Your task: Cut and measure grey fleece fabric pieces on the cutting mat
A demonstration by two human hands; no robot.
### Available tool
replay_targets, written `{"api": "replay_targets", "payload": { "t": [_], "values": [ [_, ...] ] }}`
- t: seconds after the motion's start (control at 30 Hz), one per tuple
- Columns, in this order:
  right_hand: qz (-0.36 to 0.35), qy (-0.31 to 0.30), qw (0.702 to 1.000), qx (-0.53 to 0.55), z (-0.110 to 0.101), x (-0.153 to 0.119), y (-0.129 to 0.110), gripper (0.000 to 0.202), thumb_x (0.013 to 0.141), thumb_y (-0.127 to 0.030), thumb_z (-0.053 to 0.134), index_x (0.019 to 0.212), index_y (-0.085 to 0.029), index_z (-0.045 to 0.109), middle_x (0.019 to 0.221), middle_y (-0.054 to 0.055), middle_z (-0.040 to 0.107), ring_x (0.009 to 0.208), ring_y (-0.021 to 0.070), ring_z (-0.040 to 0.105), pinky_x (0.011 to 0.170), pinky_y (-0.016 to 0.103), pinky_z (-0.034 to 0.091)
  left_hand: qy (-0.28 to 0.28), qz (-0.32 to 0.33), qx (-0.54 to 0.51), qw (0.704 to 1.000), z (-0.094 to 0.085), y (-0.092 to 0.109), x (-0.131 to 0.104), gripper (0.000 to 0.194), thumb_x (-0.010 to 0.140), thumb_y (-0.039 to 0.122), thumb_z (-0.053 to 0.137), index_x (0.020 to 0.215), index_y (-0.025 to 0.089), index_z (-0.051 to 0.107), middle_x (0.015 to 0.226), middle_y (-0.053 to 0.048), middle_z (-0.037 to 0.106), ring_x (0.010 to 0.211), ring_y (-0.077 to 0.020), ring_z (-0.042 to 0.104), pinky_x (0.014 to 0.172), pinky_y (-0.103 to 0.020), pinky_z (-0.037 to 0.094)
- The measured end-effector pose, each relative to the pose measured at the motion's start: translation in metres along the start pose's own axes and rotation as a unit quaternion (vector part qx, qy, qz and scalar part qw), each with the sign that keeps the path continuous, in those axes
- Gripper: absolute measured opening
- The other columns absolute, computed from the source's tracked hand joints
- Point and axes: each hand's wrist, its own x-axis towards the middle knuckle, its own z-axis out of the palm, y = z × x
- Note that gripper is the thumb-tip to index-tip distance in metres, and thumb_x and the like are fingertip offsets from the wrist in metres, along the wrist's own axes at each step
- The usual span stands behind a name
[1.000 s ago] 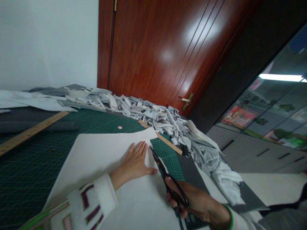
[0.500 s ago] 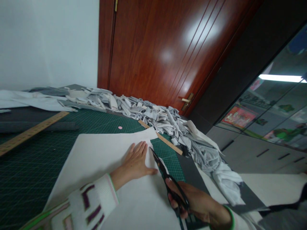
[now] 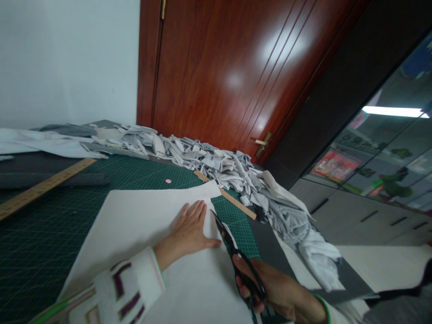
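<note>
A white sheet (image 3: 135, 220), cloth or paper, one cannot tell which, lies flat on the green cutting mat (image 3: 145, 168) at the near centre, its far corner reaching over the thin wooden strip (image 3: 239, 206). The left hand (image 3: 191, 228) presses down on it with the grip spread, fingers laid out toward the far edge and thumb pointing right. The right hand (image 3: 266, 283) has its grip wrapped around the handles of the black scissors (image 3: 232, 246), whose blades run along the sheet's right edge with the tip just beside the left fingertips; how far the blades are parted is too hard to make out. A narrow white strip shows to the right of the blades, so the step in hand seems to be trimming that side. The next move would probably call for the left palm to pin the sheet firmly while the blades follow the edge, with the thumb and fingertips kept clear. Farther off, a heap of grey and white scraps (image 3: 216, 157) lines the far side, and a wooden ruler (image 3: 47, 186) lies at left.
</note>
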Motion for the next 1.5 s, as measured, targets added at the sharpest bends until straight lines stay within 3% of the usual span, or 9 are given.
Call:
{"api": "replay_targets", "payload": {
  "t": [0.3, 0.53, 0.87, 1.13, 1.5],
  "values": [
    [0.004, 0.005, 0.999, 0.042, -0.001, 0.002, 0.003, 0.077, 0.050, -0.087, 0.067, 0.079, -0.017, 0.052, 0.059, -0.006, 0.051, 0.047, 0.0031, 0.041, 0.037, 0.013, 0.029, 0.001, -0.002, 0.001, 1.000, 0.002, 0.000, 0.001, 0.114, 0.071, 0.080, 0.051, 0.153, 0.005, 0.026, 0.160, -0.020, 0.016, 0.150, -0.0335, 0.013, 0.121, -0.052, 0.007],
    [0.037, -0.029, 0.998, -0.030, -0.007, 0.005, -0.002, 0.070, 0.069, -0.084, 0.056, 0.077, -0.015, 0.057, 0.060, -0.004, 0.051, 0.046, 0.0044, 0.040, 0.040, 0.017, 0.035, -0.005, 0.001, 0.001, 1.000, 0.002, 0.000, 0.002, 0.121, 0.070, 0.083, 0.050, 0.152, -0.002, 0.023, 0.160, -0.023, 0.014, 0.150, -0.0336, 0.009, 0.121, -0.053, 0.005],
    [0.031, -0.036, 0.999, -0.014, -0.009, 0.011, -0.014, 0.062, 0.077, -0.077, 0.057, 0.077, -0.015, 0.056, 0.061, -0.003, 0.051, 0.047, 0.0048, 0.042, 0.036, 0.013, 0.036, 0.002, 0.005, -0.007, 1.000, 0.003, -0.001, 0.002, 0.120, 0.069, 0.087, 0.048, 0.153, 0.004, 0.024, 0.160, -0.023, 0.015, 0.150, -0.0354, 0.009, 0.120, -0.054, 0.005],
    [0.034, -0.049, 0.997, -0.048, -0.011, 0.008, -0.012, 0.069, 0.063, -0.084, 0.062, 0.074, -0.016, 0.060, 0.061, -0.002, 0.051, 0.049, 0.0060, 0.043, 0.036, 0.015, 0.040, -0.003, 0.004, -0.010, 1.000, 0.005, -0.002, 0.002, 0.120, 0.070, 0.086, 0.048, 0.153, 0.001, 0.025, 0.160, -0.023, 0.015, 0.150, -0.0345, 0.009, 0.120, -0.054, 0.004],
    [0.036, -0.035, 0.999, -0.009, -0.004, 0.012, -0.029, 0.055, 0.082, -0.070, 0.057, 0.075, -0.015, 0.057, 0.060, -0.002, 0.051, 0.047, 0.0055, 0.041, 0.036, 0.014, 0.042, 0.016, 0.008, -0.020, 1.000, 0.008, -0.003, 0.003, 0.122, 0.068, 0.087, 0.049, 0.154, 0.006, 0.021, 0.160, -0.023, 0.017, 0.150, -0.0372, 0.009, 0.120, -0.055, 0.004]
  ]
}}
